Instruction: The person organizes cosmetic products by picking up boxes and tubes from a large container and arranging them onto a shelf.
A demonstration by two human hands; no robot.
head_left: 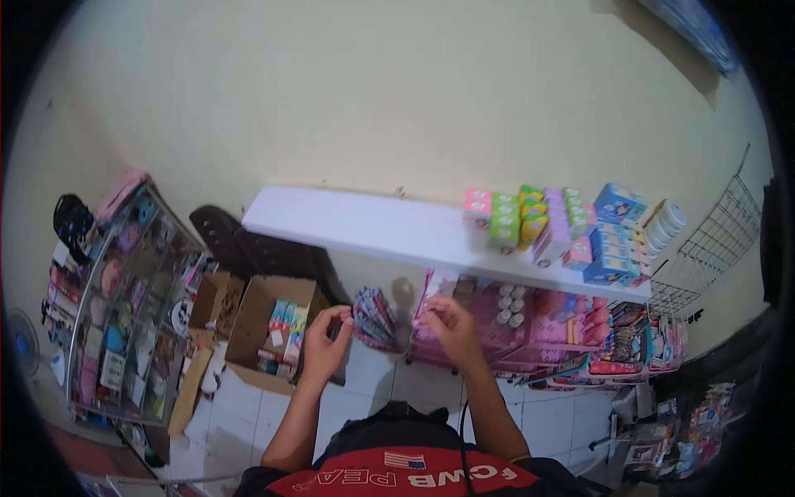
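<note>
The left hand (325, 341) and right hand (447, 325) are raised side by side, fingers curled; whether either pinches anything cannot be told. The open cardboard box (267, 321) sits just left of the left hand, the nearer one.

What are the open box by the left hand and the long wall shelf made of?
Open box: brown corrugated cardboard by its look, matte, flaps folded out. Shelf: smooth white board, likely laminate or painted wood; the material under the finish cannot be told.
</note>
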